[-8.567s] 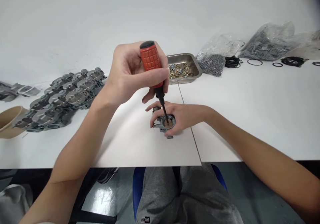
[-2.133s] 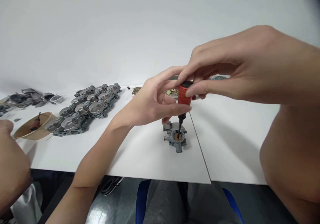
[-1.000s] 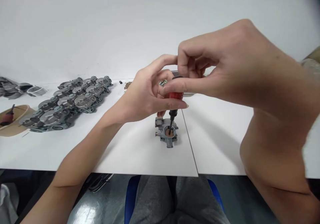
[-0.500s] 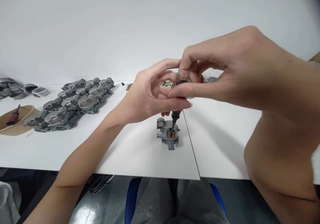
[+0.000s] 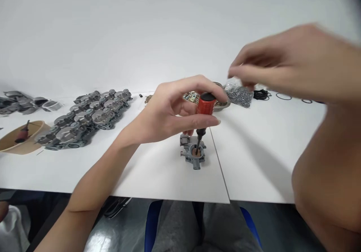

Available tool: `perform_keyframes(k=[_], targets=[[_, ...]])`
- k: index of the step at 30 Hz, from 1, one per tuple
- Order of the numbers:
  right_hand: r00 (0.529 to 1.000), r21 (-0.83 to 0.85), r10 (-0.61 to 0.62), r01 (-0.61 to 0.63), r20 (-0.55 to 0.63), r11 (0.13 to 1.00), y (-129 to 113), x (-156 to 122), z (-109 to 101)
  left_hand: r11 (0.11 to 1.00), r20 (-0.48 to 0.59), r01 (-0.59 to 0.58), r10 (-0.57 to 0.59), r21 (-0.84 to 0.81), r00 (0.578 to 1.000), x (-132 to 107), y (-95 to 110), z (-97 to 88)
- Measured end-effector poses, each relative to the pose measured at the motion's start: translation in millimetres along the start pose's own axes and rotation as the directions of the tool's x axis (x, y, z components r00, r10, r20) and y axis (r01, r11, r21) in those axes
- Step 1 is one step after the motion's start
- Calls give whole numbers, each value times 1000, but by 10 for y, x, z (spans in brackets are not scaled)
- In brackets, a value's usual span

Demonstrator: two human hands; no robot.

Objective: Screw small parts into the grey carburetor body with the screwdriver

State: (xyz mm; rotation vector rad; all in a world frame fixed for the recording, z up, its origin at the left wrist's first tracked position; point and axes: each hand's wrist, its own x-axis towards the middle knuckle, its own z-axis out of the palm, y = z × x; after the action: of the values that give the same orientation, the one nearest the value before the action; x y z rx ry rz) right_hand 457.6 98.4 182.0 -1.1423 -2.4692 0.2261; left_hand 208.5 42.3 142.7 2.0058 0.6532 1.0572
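Observation:
A small grey carburetor body (image 5: 193,154) stands on the white table (image 5: 267,150) near its front edge. My left hand (image 5: 172,113) is closed around the red handle of a screwdriver (image 5: 205,104). The screwdriver is held upright, and its dark shaft reaches down into the round brown opening on top of the carburetor. My right hand (image 5: 282,68) hovers higher up and to the right, clear of the tool. It is blurred by motion, so its fingers cannot be read.
A pile of grey carburetors (image 5: 90,115) lies at the left. Beside it is a paper bowl (image 5: 17,147) with another red screwdriver (image 5: 22,135) in it. Behind my left hand are a steel tray (image 5: 222,103), a bag of small metal parts (image 5: 239,93) and black O-rings (image 5: 261,93).
My right hand has let go of the top of the screwdriver handle and swung up and to the right. My left hand still holds the screwdriver in the carburetor.

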Motion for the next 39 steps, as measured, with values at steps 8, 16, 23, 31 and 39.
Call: perform_keyframes(k=[8,16,23,31,39], targets=[[785,422,-312,71,536,904,-46,-115,1183,994,54,-3,9,-106,999,-3,-59,-22],[901,564,-281,51,329,824,-164,-297,1675,996,75,-86,87,-13,993,-9,-9,-60],[890,545,-269,27,369,838,-203,-279,1644,991,-19,-97,99,92,995,59,44,58],[888,591,-330,86,319,802,-164,-267,1728,1000,-50,2,-2,15,999,116,-86,54],[889,632,-367,121,274,765,-124,-257,1767,999,104,21,-17,-39,994,-13,8,-163]])
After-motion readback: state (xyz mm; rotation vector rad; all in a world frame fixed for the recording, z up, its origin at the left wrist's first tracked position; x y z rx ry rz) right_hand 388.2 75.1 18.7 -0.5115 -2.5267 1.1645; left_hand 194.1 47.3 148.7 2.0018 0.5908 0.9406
